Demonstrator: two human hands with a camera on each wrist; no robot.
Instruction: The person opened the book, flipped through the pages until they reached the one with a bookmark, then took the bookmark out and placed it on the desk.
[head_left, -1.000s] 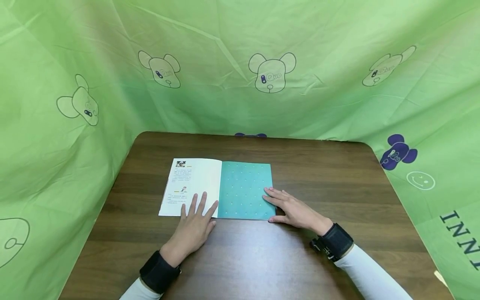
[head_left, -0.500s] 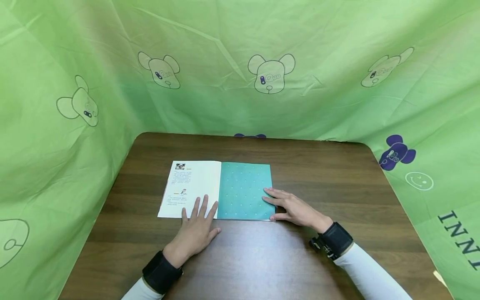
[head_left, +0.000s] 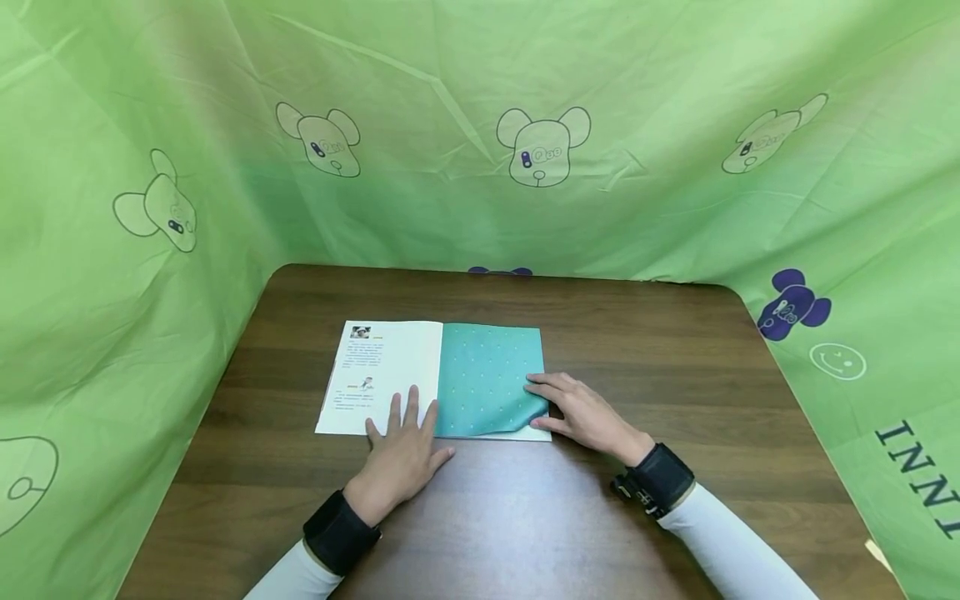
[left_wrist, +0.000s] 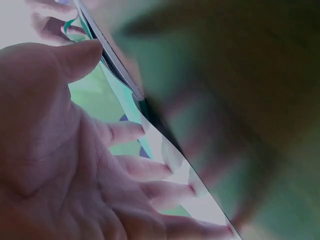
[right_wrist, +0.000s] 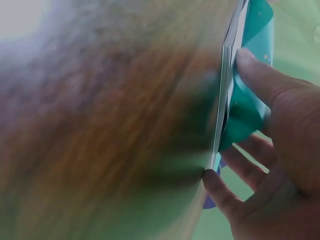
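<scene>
Open square paper book: lying on the tabletop in front of the person, spine running away from them, one half to each side.
Left half: white paper page with small print, a photo and a little drawing; print too small to read.
Right half: teal paper leaf dotted with small pale marks.
Leaf's near-right corner: flat half a second ago, now buckled upward, baring a strip of white sheet below.
Reading of that: leaf parted from the sheet at this corner only; a turn barely begun, in my judgement.
Right hand: at the book's right edge; thumb by the raised corner, well apart from the extended fingers. No pinch seen; buckle stands beside the thumb.
Left hand: fingers spread, tips resting on the white page's near part; thumb out toward the right, past the book's near edge.
Wrists: black bands over white sleeves.
Tabletop: dark brown wood-grain, glare in the near middle.
Room: creased light-green cloth behind and both sides, printed with outlined bear heads, purple bears, a smiley.
</scene>
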